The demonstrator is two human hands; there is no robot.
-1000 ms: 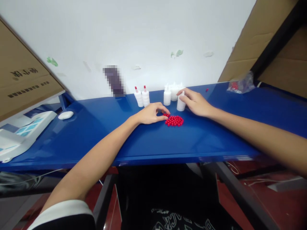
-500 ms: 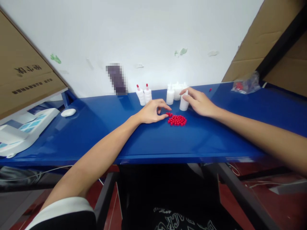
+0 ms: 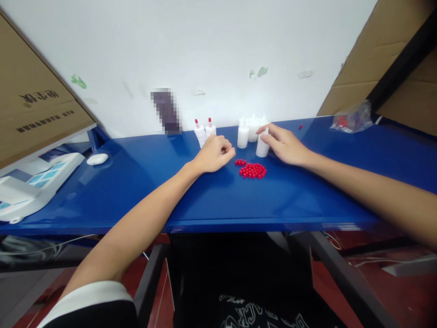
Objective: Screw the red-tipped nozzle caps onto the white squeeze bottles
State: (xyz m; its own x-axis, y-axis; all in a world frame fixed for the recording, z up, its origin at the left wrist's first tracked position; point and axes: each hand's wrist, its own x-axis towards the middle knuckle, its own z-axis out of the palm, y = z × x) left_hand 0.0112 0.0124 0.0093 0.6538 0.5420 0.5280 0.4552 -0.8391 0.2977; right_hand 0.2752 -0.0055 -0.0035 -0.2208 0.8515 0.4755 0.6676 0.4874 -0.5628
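Note:
My right hand (image 3: 286, 146) grips a white squeeze bottle (image 3: 262, 149) between thumb and fingers near its nozzle; the bottle stands on the blue table. My left hand (image 3: 213, 155) is closed with fingers curled in, left of the small red caps; what it holds, if anything, is hidden. The main heap of red caps (image 3: 252, 171) lies in front of the bottle, with a smaller cluster of caps (image 3: 240, 162) at its upper left. Behind my left hand stand two white bottles with red tips (image 3: 200, 133), partly covered. Several uncapped white bottles (image 3: 242, 138) stand beside the gripped one.
The blue table (image 3: 218, 202) meets a white wall at the back. A clear plastic bag (image 3: 353, 122) with red pieces lies at the far right, and a single red cap (image 3: 301, 127) lies nearer. On the left are a white computer mouse (image 3: 97, 159) and a cardboard box (image 3: 37, 100).
My left hand has drawn back slightly left from the caps, and its parted thumb and fingers have closed. My right hand stays on the bottle.

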